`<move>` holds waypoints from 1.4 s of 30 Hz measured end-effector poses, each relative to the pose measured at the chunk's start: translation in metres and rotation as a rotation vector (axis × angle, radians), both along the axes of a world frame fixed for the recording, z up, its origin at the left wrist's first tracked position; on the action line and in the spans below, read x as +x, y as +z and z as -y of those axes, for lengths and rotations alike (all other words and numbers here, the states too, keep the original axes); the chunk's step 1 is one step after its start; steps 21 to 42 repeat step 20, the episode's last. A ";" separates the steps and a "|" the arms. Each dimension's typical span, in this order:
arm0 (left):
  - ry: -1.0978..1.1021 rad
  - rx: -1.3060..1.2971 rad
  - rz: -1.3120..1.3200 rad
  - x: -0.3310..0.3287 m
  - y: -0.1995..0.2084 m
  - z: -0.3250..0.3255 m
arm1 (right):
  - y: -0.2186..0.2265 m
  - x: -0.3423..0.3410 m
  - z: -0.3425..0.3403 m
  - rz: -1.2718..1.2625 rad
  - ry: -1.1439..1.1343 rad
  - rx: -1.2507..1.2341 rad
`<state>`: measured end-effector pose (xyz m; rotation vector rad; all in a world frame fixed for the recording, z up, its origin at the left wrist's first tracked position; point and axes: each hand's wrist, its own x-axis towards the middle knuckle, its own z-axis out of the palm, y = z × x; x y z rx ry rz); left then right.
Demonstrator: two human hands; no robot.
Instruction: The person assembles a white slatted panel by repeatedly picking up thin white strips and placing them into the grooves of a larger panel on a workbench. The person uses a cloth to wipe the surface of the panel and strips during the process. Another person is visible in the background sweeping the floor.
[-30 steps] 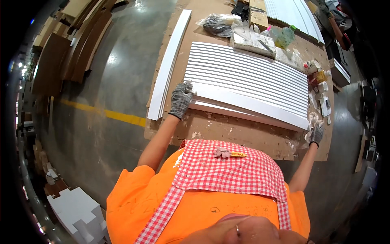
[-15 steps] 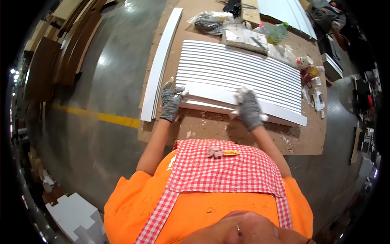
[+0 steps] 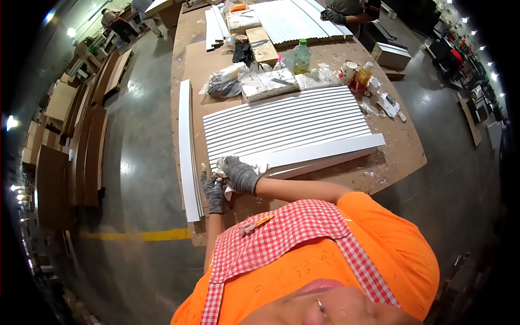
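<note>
A white slatted panel (image 3: 292, 122) lies on the brown-topped table, with a wider flat rail (image 3: 319, 150) along its near edge. My left hand (image 3: 213, 190), in a grey knit glove with whitened fingertips, grips the panel's near left corner. Close beside it, my gloved right hand (image 3: 240, 174) is closed on a crumpled white cloth (image 3: 261, 168) and presses it on the rail's left end. Parts of the cloth stick out around the glove; the fingertips of both hands partly hide each other. Left of the panel lie long white strips (image 3: 187, 146).
Behind the panel are a plastic bag (image 3: 225, 81), a white-smeared block (image 3: 268, 84), a green-capped bottle (image 3: 301, 57) and an amber bottle (image 3: 362, 77). White corrugated pieces (image 3: 295, 21) lie farther back. A co-worker's dark-gloved hand (image 3: 333, 16) is at the table's far right edge.
My right hand has slid left along the rail with the cloth, from near its middle to beside my left hand. The view has tilted up, bringing the table's far end and other people into sight.
</note>
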<state>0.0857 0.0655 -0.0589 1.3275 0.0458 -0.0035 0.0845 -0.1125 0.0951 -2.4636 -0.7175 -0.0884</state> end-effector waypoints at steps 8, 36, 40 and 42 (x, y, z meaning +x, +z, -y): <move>0.011 0.140 -0.051 -0.014 0.063 0.004 | 0.024 0.012 0.041 -0.513 0.059 -0.131; 0.108 0.195 0.104 -0.013 0.025 0.007 | 0.007 -0.004 0.029 -0.172 0.117 -0.270; 0.108 0.195 0.104 -0.013 0.025 0.007 | 0.007 -0.004 0.029 -0.172 0.117 -0.270; 0.108 0.195 0.104 -0.013 0.025 0.007 | 0.007 -0.004 0.029 -0.172 0.117 -0.270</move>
